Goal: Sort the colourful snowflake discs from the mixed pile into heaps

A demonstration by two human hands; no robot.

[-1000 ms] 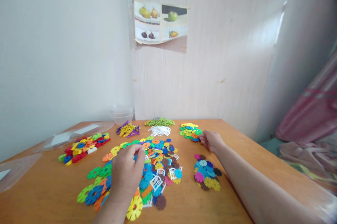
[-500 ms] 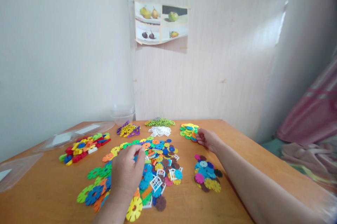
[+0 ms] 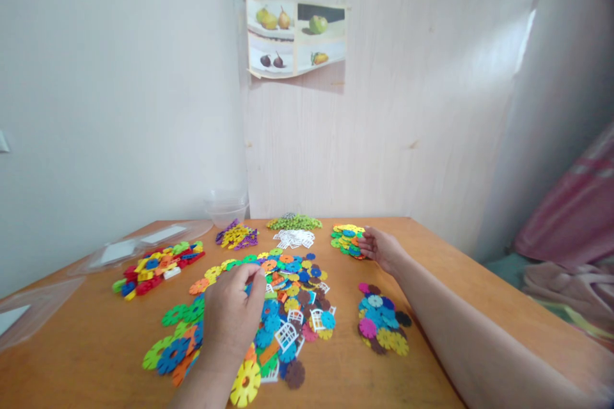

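Now our left hand [image 3: 233, 313] is pinched on a small disc over the big mixed pile [image 3: 283, 306] mid-tabletop [image 3: 96, 358]. Right hand [image 3: 381, 248], fingers loose, touches the small stack [image 3: 346, 239] beyond-right of that pile. We'd grip w/ fingertips only, lifting clear so neighbours stay put.

Your left hand [image 3: 233, 314] covers part of the big mixed pile [image 3: 283, 297] so its fingertips stay hidden, and your right forearm [image 3: 484, 358] runs off the lower right edge.
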